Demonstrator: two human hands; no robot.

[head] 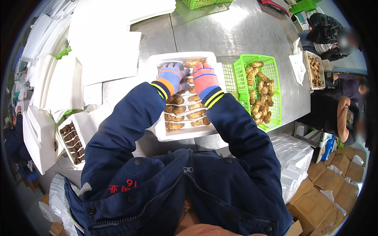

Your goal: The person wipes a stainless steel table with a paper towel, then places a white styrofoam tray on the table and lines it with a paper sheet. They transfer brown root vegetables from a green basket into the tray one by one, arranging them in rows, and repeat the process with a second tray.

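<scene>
A white foam box (189,138) lies before me with rows of brown-and-cream mushrooms (174,126), apparently matsutake. White paper strips (183,113) separate the rows. My left hand (172,75), in a blue glove with orange bands, rests over the far left part of the box. Beside it, my right hand (205,77), in a pink and blue glove, reaches over the right column with its fingertips by the farthest visible mushroom (192,63). Both palms face down, so whatever lies beneath them is hidden. To the right, a green plastic basket (276,101) contains loose mushrooms (263,88).
The steel table (251,32) carries white foam sheets (103,56) at left and a green basket (203,3) at the far edge. Another foam box (88,126) of dark mushrooms stands left. People (327,38) are at right, above cardboard boxes (313,203).
</scene>
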